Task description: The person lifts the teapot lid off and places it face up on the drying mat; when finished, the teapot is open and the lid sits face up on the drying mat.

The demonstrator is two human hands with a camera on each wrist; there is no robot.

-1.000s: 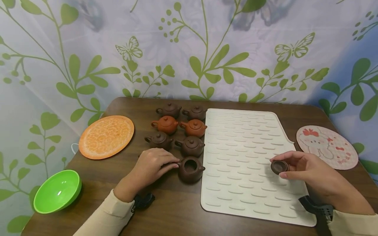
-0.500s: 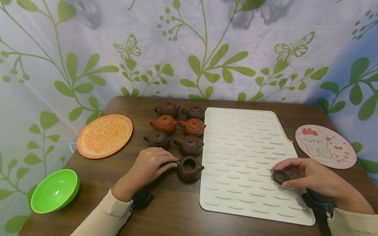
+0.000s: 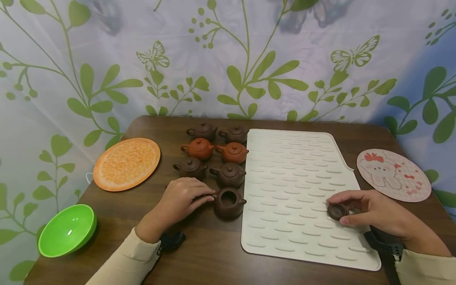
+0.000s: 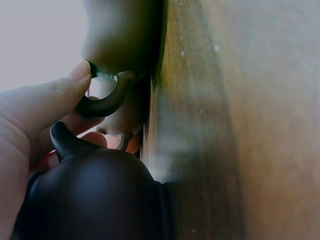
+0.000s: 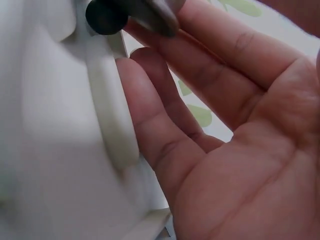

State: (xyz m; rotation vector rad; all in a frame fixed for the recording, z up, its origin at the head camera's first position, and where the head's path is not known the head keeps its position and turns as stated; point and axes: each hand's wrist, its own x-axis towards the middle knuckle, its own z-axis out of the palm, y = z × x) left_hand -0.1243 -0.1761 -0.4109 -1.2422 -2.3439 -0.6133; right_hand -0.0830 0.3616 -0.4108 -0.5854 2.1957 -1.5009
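My left hand (image 3: 185,196) pinches the handle (image 4: 107,102) of a dark brown teapot (image 3: 228,209) that stands lidless, its round opening facing up. In my right hand (image 3: 370,209) is a small dark teapot lid (image 3: 337,212), gripped at its edge between thumb and fingers, hollow side up. The right wrist view shows the lid's knob (image 5: 106,17) pointing down at the white mat (image 3: 285,233), with fingertips touching or very near the mat. Another dark teapot (image 4: 95,195) fills the lower left wrist view, close under the left hand; the hand hides it in the head view.
Several lidded teapots stand in two columns behind, including a dark one (image 3: 230,175) and an orange one (image 3: 233,152). An orange round mat (image 3: 127,164) and green bowl (image 3: 67,231) lie left. A rabbit-patterned round mat (image 3: 393,175) lies right.
My right hand has moved slightly lower and nearer me with the lid, down close to the white mat, and then stayed about there. My left hand has kept hold of the teapot handle.
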